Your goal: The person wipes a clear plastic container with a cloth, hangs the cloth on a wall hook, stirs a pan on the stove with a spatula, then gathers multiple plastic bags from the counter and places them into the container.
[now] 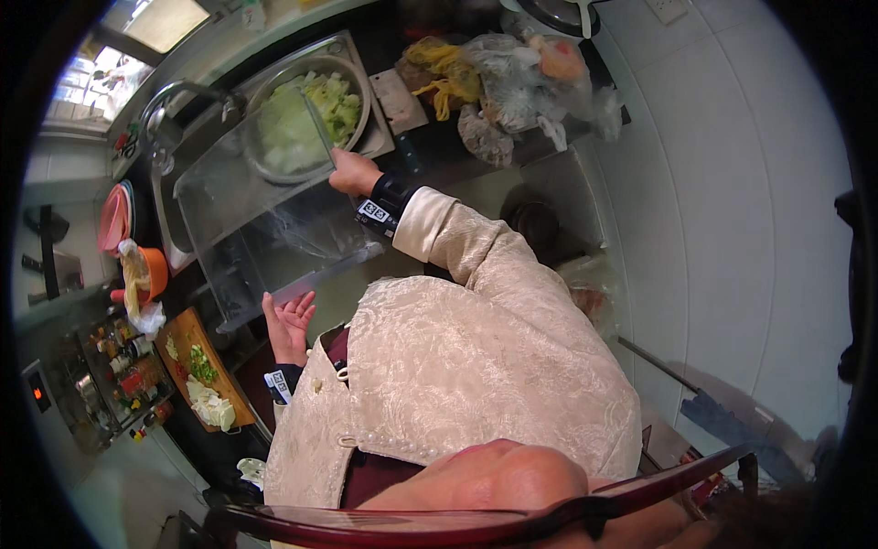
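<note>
A clear plastic bin (274, 230) is tilted in front of me, across the front of the sink. My right hand (355, 173) grips its upper right rim. Below the bin's lower edge, my left hand (291, 322) is palm up with its fingers apart; whether it touches the plastic is hard to see. Behind the bin, a round metal basin (367, 113) full of chopped leafy greens (336, 103) rests at the sink. Part of the greens shows only through the clear wall.
A curved faucet (182, 89) rises behind the sink (168, 213). Right of the basin lie a cleaver (398, 101) and several plastic bags (507, 79). To the left are an orange container (154, 273), a cutting board (226, 384) with chopped vegetables, and a bottle rack (127, 364).
</note>
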Available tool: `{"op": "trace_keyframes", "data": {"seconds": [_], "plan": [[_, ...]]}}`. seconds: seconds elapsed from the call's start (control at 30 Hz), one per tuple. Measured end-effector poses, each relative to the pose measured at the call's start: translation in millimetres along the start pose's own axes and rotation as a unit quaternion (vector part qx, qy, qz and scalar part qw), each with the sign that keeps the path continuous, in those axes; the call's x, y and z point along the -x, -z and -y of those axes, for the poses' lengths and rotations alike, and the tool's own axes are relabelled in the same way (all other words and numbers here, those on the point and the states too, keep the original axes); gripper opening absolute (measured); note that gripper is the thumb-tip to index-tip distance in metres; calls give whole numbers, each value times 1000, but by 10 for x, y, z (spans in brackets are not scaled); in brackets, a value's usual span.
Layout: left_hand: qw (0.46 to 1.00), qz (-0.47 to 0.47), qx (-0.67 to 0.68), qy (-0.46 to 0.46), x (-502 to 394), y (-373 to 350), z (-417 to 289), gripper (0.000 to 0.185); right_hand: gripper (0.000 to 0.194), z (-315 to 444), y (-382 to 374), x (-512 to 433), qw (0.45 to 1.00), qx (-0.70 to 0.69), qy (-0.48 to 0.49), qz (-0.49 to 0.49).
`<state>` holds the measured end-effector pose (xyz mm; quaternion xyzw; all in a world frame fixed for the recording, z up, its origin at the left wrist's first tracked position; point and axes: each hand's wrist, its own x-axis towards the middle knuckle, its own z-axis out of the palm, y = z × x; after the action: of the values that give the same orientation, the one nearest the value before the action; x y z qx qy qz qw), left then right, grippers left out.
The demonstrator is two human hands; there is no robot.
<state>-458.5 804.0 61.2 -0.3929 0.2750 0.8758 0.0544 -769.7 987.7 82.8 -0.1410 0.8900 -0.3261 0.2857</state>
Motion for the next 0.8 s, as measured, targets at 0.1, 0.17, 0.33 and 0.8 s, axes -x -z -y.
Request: {"op": "trace_keyframes", "data": {"seconds": [0.1,0.17,0.33,0.8], "plan": [[999,-40,14,-5,-104,-384,183,71,57,-256,179,-136,997,-62,54,-13],[998,-48,33,-17,-191,-592,293,72,61,-460,307,-149,991,-97,89,-16],[994,-93,58,-24,-279,-917,478,75,46,-867,786,22,980,-141,140,-10],[995,-61,79,-5,-301,-861,531,85,23,-1537,3412,974,870,110,104,-469]]}}
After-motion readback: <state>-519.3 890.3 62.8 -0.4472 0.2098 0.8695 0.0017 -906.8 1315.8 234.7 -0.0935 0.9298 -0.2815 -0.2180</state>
